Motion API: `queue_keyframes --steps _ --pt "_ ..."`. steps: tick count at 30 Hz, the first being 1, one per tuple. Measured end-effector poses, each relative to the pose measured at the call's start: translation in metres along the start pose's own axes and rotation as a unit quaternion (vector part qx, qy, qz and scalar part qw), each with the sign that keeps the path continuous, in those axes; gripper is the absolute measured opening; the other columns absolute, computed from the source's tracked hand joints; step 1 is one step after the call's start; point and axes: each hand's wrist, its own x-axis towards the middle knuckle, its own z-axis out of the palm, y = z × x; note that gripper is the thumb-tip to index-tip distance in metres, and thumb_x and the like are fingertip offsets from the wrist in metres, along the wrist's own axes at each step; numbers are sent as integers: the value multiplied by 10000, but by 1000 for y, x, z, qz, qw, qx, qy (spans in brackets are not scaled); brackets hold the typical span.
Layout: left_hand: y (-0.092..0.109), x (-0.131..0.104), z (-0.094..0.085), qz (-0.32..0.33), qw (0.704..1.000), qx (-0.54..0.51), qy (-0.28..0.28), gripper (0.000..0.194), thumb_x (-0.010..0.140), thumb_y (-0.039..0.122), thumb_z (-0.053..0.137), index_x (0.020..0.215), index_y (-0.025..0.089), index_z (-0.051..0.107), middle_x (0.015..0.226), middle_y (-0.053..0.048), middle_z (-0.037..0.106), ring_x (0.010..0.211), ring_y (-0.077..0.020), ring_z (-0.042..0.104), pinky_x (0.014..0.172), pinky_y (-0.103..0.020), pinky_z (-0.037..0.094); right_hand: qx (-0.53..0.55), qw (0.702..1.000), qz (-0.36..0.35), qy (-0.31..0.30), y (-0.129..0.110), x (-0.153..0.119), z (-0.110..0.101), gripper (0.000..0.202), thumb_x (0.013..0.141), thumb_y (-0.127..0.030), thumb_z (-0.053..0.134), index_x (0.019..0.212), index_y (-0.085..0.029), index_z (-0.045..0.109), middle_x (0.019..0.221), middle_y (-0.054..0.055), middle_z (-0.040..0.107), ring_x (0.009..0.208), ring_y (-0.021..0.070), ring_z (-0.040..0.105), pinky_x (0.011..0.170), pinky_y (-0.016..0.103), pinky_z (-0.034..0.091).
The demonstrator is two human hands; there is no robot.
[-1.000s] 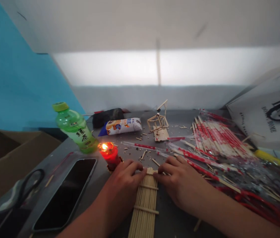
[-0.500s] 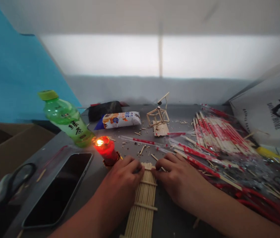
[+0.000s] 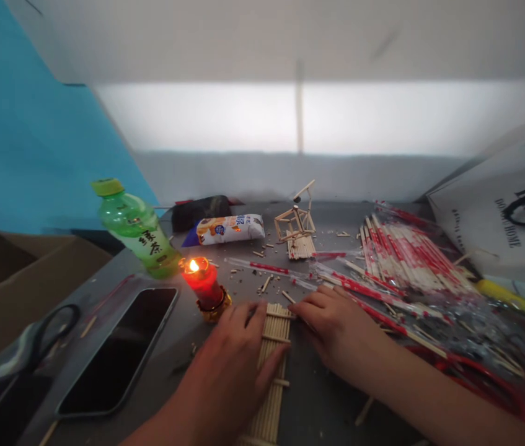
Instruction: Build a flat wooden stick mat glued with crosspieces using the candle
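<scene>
A narrow mat of thin wooden sticks (image 3: 268, 396), joined by several crosspieces, lies in front of me. My left hand (image 3: 232, 362) rests along its left side, thumb spread across the mat and fingers stretched forward: it is open. By the far right corner, my right hand (image 3: 336, 319) has its fingers curled together beside the end of the top crosspiece (image 3: 279, 314). Whatever is between those fingertips is hidden. A lit red candle (image 3: 204, 285) in a gold-coloured base stands just beyond my left hand.
At left are a phone (image 3: 120, 353), a green tea bottle (image 3: 139, 232) and a cardboard box (image 3: 25, 272). Behind lie a snack packet (image 3: 229, 229) and a small stick structure (image 3: 297, 229). Wrapped sticks (image 3: 411, 254), plastic wrappers and red-handled scissors (image 3: 485, 384) cover the right side.
My left hand has opened, its thumb moving down across the mat away from the top crosspiece. My right hand stays near the far right corner. The view has shifted slightly.
</scene>
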Motion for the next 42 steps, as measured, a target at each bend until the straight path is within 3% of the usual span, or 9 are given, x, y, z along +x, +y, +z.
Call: queue_keyframes --steps 5,15,21,24,26,30,34,39,42 --pt "7 0 9 -32 999 22 -19 831 790 492 762 1434 37 503 1329 -251 578 1246 -425 512 1061 -579 451 11 999 -20 35 0 2 7 200 925 -92 589 1039 -193 719 884 62 703 874 255 610 775 380 430" --pt "12 2 -8 -48 998 -42 -22 654 853 220 578 1482 91 453 1435 -223 516 1330 -371 503 1098 -548 438 50 994 -11 99 1 6 -15 216 945 -148 558 1058 -181 740 971 81 736 934 262 659 851 396 477" --pt "8 12 -33 -81 991 -99 -40 521 834 221 566 1354 189 581 1187 -116 689 994 -263 700 870 -415 585 85 991 18 106 13 8 -12 261 908 -131 568 1113 -166 726 1052 101 750 975 239 682 872 365 516" --pt "8 7 -34 -95 991 -85 -51 459 848 333 621 1273 159 639 1211 -159 688 1068 -324 677 962 -508 531 92 992 26 88 19 9 -7 269 874 -125 595 1103 -166 730 1046 105 760 968 246 694 869 378 526" --pt "11 0 -29 -94 992 -65 -58 561 837 429 665 1312 133 620 1309 -204 636 1212 -388 600 1053 -570 452 95 992 28 76 21 9 -6 267 874 -130 597 1101 -165 733 1037 107 759 961 246 694 865 382 527" --pt "21 -8 -16 -102 992 -55 -52 674 803 323 644 1422 81 537 1328 -246 592 1267 -455 520 1063 -631 396 103 993 33 56 19 8 -7 242 872 -151 609 1066 -155 753 966 106 756 878 241 692 825 382 528" --pt "24 0 -19 -120 986 -109 -48 670 752 237 608 1391 44 561 1264 -265 619 1231 -476 526 1049 -658 364 122 991 42 46 16 8 -10 268 876 -141 593 1087 -148 758 1028 129 759 971 274 689 895 423 511" --pt "23 15 -37 -157 941 -286 -91 613 733 246 637 1342 188 593 1195 -139 697 1140 -347 634 992 -504 479 187 978 84 50 18 8 -14 343 891 -98 549 1188 -112 718 1189 172 737 1117 297 665 1001 470 472" --pt "25 21 -38 -184 880 -418 -133 520 792 270 536 1299 183 615 1090 -109 737 963 -270 707 809 -394 562 265 958 110 22 21 11 -13 388 910 -87 514 1262 -120 675 1144 146 762 986 238 726 856 377 561"
